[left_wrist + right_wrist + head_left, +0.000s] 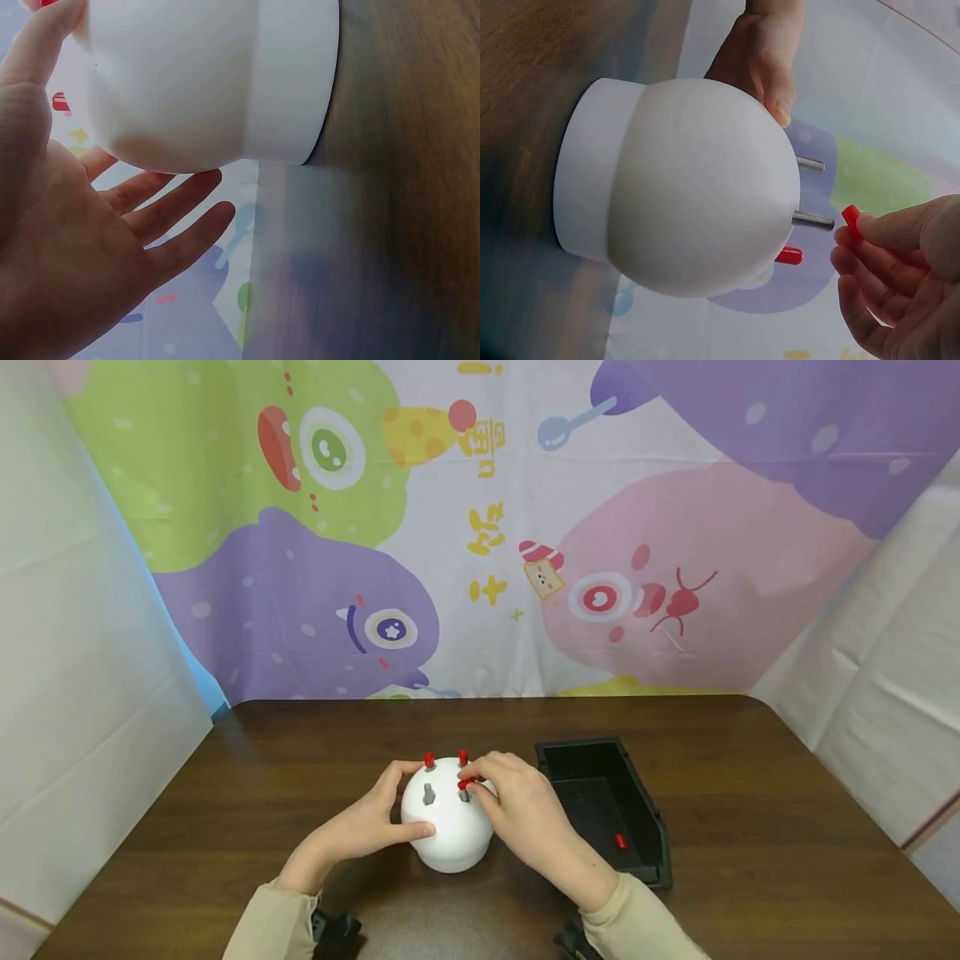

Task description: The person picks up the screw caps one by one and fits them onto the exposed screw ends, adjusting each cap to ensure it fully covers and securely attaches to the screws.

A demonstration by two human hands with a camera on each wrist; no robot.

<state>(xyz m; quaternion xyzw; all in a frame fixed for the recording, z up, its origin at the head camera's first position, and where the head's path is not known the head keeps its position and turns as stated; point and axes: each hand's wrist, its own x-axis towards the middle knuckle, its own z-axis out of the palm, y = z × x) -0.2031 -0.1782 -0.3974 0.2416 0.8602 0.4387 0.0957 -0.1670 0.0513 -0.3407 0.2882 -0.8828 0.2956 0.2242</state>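
Observation:
A white rounded dome (448,835) stands on the table, with threaded metal studs (814,220) sticking out of its top. Two studs at the far side wear red caps (429,761); two nearer ones show bare metal. My left hand (358,822) grips the dome's left side, thumb in front and fingers behind; in the left wrist view, those fingers spread along the white surface. Between thumb and fingertips, my right hand (528,810) pinches a red cap (850,222). In the right wrist view, that cap is just off the end of a bare stud, with a small gap between.
To the right of the dome sits a black tray (652,835) with one loose red cap (621,842) inside. The brown wooden table (750,827) extends around both. A patterned cloth (480,635) hangs behind the table's far edge.

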